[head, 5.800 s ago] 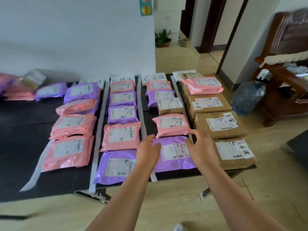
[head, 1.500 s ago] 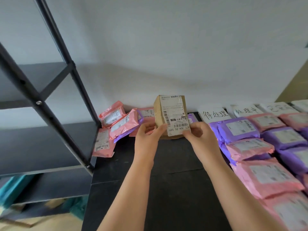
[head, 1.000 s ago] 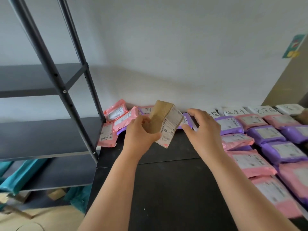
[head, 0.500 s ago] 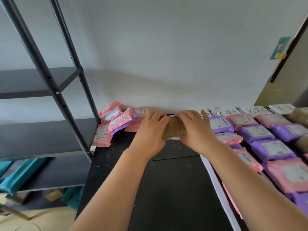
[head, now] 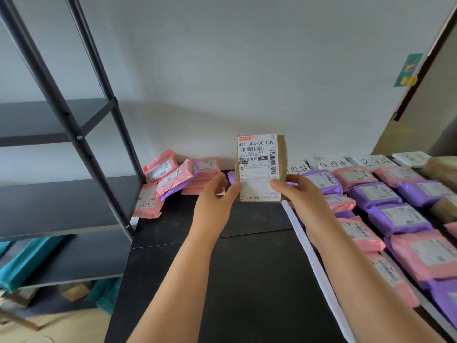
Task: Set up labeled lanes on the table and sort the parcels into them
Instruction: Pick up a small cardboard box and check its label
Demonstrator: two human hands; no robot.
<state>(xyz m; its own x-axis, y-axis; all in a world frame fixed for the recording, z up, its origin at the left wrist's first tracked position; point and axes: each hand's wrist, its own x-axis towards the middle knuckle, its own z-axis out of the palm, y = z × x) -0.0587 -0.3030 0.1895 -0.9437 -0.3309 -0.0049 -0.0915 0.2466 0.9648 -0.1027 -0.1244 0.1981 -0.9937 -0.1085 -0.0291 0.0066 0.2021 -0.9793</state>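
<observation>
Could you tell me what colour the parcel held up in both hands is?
Brown parcel with a white label, clearest in the head view.

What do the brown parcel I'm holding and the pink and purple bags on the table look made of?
Brown rectangular parcel: likely matte kraft paper, dull and creased, under a white printed paper label. Pink mailer bags and purple mailer bags: apparently thin plastic film, soft sheen and wrinkles.

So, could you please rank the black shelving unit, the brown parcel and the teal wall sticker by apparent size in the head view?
1. black shelving unit, by far the largest.
2. brown parcel, though being held close to the camera enlarges it.
3. teal wall sticker, smallest, though farther away.
</observation>
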